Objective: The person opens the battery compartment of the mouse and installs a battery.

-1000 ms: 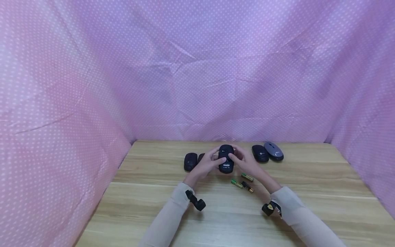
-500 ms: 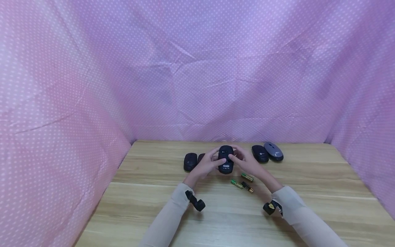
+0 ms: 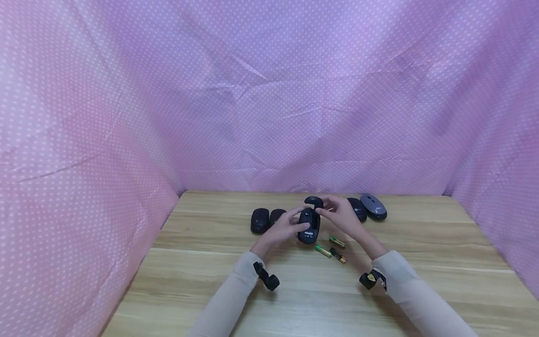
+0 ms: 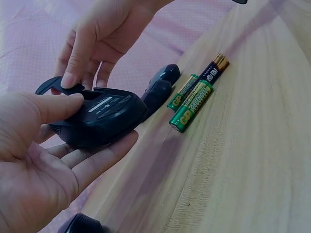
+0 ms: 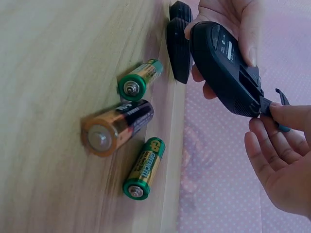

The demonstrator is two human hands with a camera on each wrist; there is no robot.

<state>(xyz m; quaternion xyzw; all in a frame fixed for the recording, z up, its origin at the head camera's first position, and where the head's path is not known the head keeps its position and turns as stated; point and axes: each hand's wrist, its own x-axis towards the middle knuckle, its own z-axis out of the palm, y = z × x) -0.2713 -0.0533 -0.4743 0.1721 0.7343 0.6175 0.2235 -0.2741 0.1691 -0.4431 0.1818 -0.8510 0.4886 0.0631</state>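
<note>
My left hand [image 3: 286, 228] holds a black computer mouse [image 3: 309, 237] with its underside up, thumb on the underside and fingers beneath. The battery slot in its underside lies uncovered, as the right wrist view shows. My right hand [image 3: 340, 215] pinches a curved black battery cover [image 3: 313, 200] between thumb and fingers, at the far end of the mouse. In the left wrist view the cover [image 4: 46, 85] stands partly off the mouse body [image 4: 104, 119]. Below the hands lie two green batteries, one nearer [image 3: 323, 251] and one farther [image 3: 337, 242], with a black-and-copper battery [image 3: 338, 255] beside them.
Two black mice, one outer [image 3: 259, 221] and one partly behind my left hand [image 3: 276, 215], rest at the left. Behind my right hand are another black mouse [image 3: 359, 210] and a grey mouse [image 3: 374, 207]. Pink dotted cloth [image 3: 269, 117] hangs around the wooden table [image 3: 202, 262].
The battery cover has come away from the mouse's underside. My right hand has moved right and slightly up with it; the mouse has shifted a little towards me.
</note>
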